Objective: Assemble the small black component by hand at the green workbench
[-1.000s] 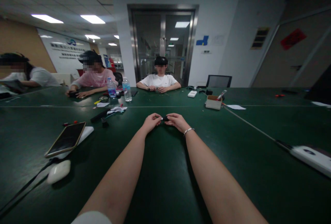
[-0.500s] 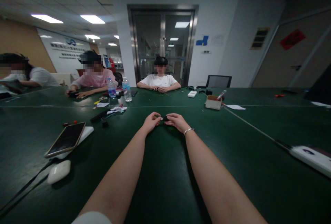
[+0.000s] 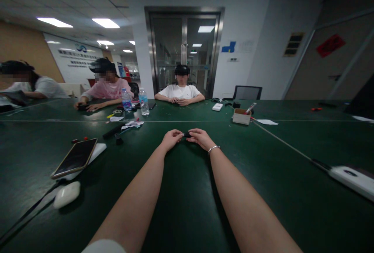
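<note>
Between my two hands, just above or on the green table (image 3: 187, 190), is a small black object (image 3: 186, 134) with a pale, shiny tip at its left end. It is too small for me to tell its kind. My left hand (image 3: 172, 140) pinches the pale tip with thumb and fingers. From the other side my right hand (image 3: 201, 139), with a silver bracelet at its wrist, grips the black part. My fingers cover some of the object. Both forearms reach forward over the table.
To the left lie a phone (image 3: 76, 158) propped on a white item, a white earbud case (image 3: 67, 195) and a black strap. Water bottles (image 3: 143, 101) and a small box (image 3: 241, 116) stand farther back. A white device (image 3: 350, 179) lies right. Several people sit opposite.
The view has shifted very slightly. My hands keep the same grip on the small black object, with hardly any visible movement.
</note>
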The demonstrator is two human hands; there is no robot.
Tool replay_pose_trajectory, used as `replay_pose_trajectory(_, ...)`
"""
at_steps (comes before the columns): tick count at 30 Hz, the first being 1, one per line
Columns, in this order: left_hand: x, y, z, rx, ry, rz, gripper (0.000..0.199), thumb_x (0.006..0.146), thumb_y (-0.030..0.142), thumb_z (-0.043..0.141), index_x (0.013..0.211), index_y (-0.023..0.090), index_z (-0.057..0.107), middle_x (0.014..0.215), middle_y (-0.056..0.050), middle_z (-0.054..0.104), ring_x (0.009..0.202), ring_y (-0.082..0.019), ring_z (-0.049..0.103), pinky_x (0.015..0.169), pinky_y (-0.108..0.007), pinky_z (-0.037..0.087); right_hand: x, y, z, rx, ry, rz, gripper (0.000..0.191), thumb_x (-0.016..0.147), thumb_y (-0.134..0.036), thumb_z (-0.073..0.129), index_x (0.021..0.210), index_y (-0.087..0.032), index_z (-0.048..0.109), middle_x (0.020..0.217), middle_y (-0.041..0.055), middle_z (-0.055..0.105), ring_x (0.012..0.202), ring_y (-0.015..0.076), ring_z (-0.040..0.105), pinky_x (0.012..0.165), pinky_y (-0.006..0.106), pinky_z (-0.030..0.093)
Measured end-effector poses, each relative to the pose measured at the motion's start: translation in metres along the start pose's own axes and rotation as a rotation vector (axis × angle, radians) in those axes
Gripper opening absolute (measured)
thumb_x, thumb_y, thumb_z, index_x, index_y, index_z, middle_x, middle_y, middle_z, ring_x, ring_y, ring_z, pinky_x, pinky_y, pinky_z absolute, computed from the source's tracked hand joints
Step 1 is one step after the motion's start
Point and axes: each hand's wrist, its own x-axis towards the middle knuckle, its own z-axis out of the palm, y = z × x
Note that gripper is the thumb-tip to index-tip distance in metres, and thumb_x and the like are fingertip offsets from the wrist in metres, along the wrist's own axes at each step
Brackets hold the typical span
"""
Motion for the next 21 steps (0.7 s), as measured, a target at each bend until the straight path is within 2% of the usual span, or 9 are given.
replay_pose_trajectory(4,0.0005,-0.0005,-0.0008,0.033,0.008,0.009,0.025,0.069,0.033,0.067,0.084,0.013,0.063,0.065,-0.002,0.061,0.055,-0.01,0.054,0.058,-0.024,0.045,-0.0006,-0.0005,0.0003,0.0,0.001,0.005,0.012,0.076,-0.004,0.062,0.087,-0.009,0.061,0.078,0.008,0.067,0.06,0.0152,0.068,0.062,0.026,0.06)
replay_pose_trajectory(9,0.0003,0.0016,0.0009,-0.028,-0.006,0.009,0.024,0.071,0.032,0.065,0.086,0.014,0.059,0.06,0.001,0.058,0.051,-0.008,0.052,0.053,-0.022,0.043,-0.0001,0.0002,-0.0004,0.003,-0.006,-0.001,0.012,0.076,-0.005,0.063,0.088,-0.009,0.061,0.077,0.0078,0.067,0.059,0.015,0.068,0.061,0.026,0.06)
replay_pose_trajectory(17,-0.003,0.006,0.0,0.0,-0.031,0.012,0.024,0.069,0.03,0.068,0.084,0.013,0.06,0.065,-0.002,0.06,0.055,-0.009,0.054,0.057,-0.024,0.044,-0.0006,-0.0003,0.0001,-0.001,-0.01,0.001,0.013,0.078,-0.002,0.059,0.09,-0.008,0.06,0.075,0.0087,0.067,0.057,0.0147,0.068,0.059,0.022,0.059)
replay_pose_trajectory(21,-0.0028,0.0071,0.0001,-0.024,-0.016,-0.03,0.024,0.07,0.031,0.066,0.083,0.012,0.061,0.064,-0.003,0.06,0.054,-0.01,0.054,0.056,-0.025,0.044,-0.0019,-0.0013,0.001,-0.002,-0.01,-0.002,0.013,0.078,-0.001,0.058,0.089,-0.008,0.06,0.075,0.0079,0.067,0.058,0.0148,0.068,0.06,0.023,0.059)
